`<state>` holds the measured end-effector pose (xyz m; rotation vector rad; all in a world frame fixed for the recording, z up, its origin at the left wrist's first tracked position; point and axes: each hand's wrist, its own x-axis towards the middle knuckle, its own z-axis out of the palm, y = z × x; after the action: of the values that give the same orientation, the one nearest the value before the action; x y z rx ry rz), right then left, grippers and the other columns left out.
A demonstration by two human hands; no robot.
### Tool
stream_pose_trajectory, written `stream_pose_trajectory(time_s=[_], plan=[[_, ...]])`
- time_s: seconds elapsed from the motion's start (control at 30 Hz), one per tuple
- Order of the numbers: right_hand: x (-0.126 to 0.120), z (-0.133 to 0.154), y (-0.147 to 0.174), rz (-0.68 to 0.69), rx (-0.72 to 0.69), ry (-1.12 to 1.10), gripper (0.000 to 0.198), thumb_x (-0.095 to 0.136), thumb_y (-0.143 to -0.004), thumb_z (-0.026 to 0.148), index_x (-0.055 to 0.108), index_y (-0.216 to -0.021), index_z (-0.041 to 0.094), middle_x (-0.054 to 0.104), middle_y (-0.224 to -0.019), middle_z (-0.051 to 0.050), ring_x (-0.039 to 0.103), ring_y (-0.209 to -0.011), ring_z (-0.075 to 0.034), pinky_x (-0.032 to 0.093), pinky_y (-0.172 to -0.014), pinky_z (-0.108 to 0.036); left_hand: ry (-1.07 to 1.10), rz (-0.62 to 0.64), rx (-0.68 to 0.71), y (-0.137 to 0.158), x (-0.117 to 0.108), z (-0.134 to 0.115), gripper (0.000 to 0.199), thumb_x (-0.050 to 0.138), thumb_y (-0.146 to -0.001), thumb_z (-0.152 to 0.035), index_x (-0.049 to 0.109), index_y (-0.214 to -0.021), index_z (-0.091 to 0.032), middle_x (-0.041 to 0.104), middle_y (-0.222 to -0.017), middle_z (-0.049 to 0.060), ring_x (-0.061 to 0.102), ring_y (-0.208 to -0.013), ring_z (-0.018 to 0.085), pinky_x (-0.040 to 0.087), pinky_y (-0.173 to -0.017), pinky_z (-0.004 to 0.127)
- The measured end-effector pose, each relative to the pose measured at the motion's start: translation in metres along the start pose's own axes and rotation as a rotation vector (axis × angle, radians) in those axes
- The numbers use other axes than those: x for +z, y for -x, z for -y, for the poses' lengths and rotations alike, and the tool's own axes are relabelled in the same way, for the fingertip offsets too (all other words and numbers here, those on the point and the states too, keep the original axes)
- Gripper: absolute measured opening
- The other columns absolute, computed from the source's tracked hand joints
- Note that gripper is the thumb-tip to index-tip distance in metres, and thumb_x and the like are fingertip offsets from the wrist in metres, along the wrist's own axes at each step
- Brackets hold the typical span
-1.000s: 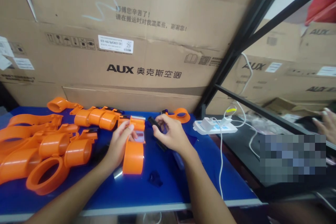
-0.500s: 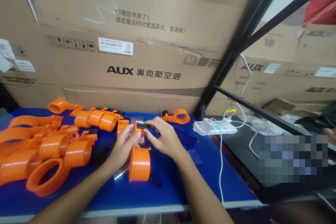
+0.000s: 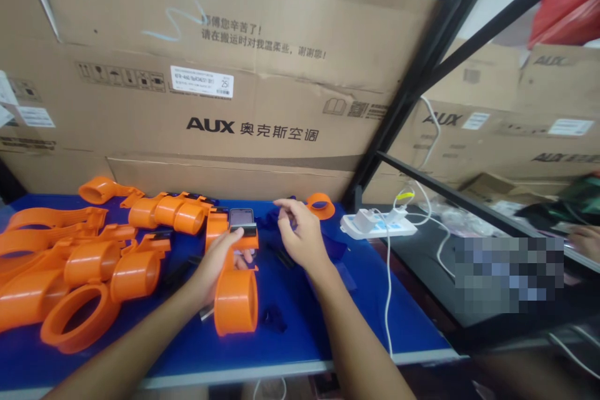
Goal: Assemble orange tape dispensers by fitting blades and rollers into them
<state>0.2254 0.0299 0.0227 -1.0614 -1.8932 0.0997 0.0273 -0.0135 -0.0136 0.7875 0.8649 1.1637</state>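
Note:
An orange plastic tape dispenser (image 3: 235, 301) is in my left hand (image 3: 216, 265), whose thumb presses by the black and silver strip at its top end. Its wide round hub hangs toward me. My right hand (image 3: 302, 231) is off to the right with loosely curled fingers apart and nothing seen in them. It hovers over dark blue pieces (image 3: 269, 217) near another orange dispenser (image 3: 320, 205), partly hidden behind it. Just beyond the held dispenser lies a phone (image 3: 241, 217). A small black part (image 3: 274, 319) rests on the blue table near the hub.
Many orange dispensers (image 3: 91, 262) are heaped on the left of the blue table (image 3: 300, 337). A large cardboard box (image 3: 262, 87) stands behind. To the right are a white power strip (image 3: 375, 224) with a trailing cable (image 3: 388, 300) and a black rack post (image 3: 398, 112).
My right hand has let go of the dispenser's top end and moved right, away from it. My left hand keeps hold of the dispenser, which has shifted slightly left.

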Motion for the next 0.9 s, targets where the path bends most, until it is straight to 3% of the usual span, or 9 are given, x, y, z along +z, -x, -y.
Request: stream_pose_trajectory(time_s=[0.1, 0.2, 0.3, 0.53, 0.73, 0.9], plan=[[0.008, -0.010, 0.000, 0.107, 0.085, 0.303, 0.028, 0.052, -0.096, 0.024, 0.071, -0.116, 0.017, 0.070, -0.108, -0.014, 0.059, -0.105, -0.030, 0.046, -0.094, -0.042, 0.014, -0.030, 0.011, -0.004, -0.004, 0.000, 0.045, 0.075, -0.080, -0.058, 0.063, -0.074, -0.015, 0.065, -0.056, 0.003, 0.057, -0.041, 0.012, 0.046, -0.045, 0.023], [0.020, -0.015, 0.005, 0.330, 0.074, 0.512, 0.038, 0.056, -0.096, 0.031, 0.068, -0.130, 0.018, 0.063, -0.131, -0.019, 0.051, -0.119, -0.035, 0.041, -0.098, -0.047, 0.003, -0.046, -0.006, -0.007, -0.007, 0.000, 0.043, 0.078, -0.078, -0.057, 0.063, -0.077, -0.016, 0.066, -0.057, 0.002, 0.057, -0.042, 0.013, 0.046, -0.045, 0.023], [0.031, -0.016, 0.012, 0.434, 0.051, 0.617, 0.047, 0.054, -0.098, 0.036, 0.062, -0.142, 0.023, 0.051, -0.147, -0.019, 0.044, -0.127, -0.039, 0.036, -0.101, -0.052, -0.002, -0.034, -0.003, -0.007, -0.006, 0.000, 0.042, 0.079, -0.078, -0.056, 0.063, -0.079, -0.017, 0.066, -0.058, 0.002, 0.057, -0.042, 0.013, 0.046, -0.045, 0.023], [0.032, -0.021, 0.013, 0.490, 0.075, 0.669, 0.039, 0.052, -0.099, 0.039, 0.069, -0.131, 0.024, 0.053, -0.143, -0.019, 0.044, -0.127, -0.039, 0.035, -0.100, -0.052, 0.001, -0.038, 0.005, -0.003, -0.002, -0.001, 0.042, 0.079, -0.078, -0.055, 0.062, -0.082, -0.017, 0.066, -0.058, 0.001, 0.057, -0.041, 0.014, 0.046, -0.043, 0.024], [0.036, -0.023, 0.010, 0.482, 0.079, 0.666, 0.049, 0.052, -0.099, 0.041, 0.057, -0.146, 0.029, 0.049, -0.146, -0.019, 0.042, -0.128, -0.039, 0.033, -0.101, -0.052, -0.001, -0.024, 0.030, -0.005, -0.002, 0.000, 0.042, 0.080, -0.077, -0.055, 0.061, -0.083, -0.017, 0.065, -0.059, 0.000, 0.057, -0.043, 0.013, 0.045, -0.044, 0.023], [0.037, -0.024, 0.010, 0.509, 0.098, 0.663, 0.037, 0.054, -0.098, 0.040, 0.069, -0.127, 0.024, 0.054, -0.135, -0.020, 0.044, -0.124, -0.039, 0.033, -0.099, -0.051, -0.014, -0.025, 0.030, -0.007, -0.004, 0.001, 0.043, 0.081, -0.076, -0.055, 0.063, -0.085, -0.016, 0.065, -0.059, 0.000, 0.058, -0.042, 0.014, 0.045, -0.044, 0.023]])
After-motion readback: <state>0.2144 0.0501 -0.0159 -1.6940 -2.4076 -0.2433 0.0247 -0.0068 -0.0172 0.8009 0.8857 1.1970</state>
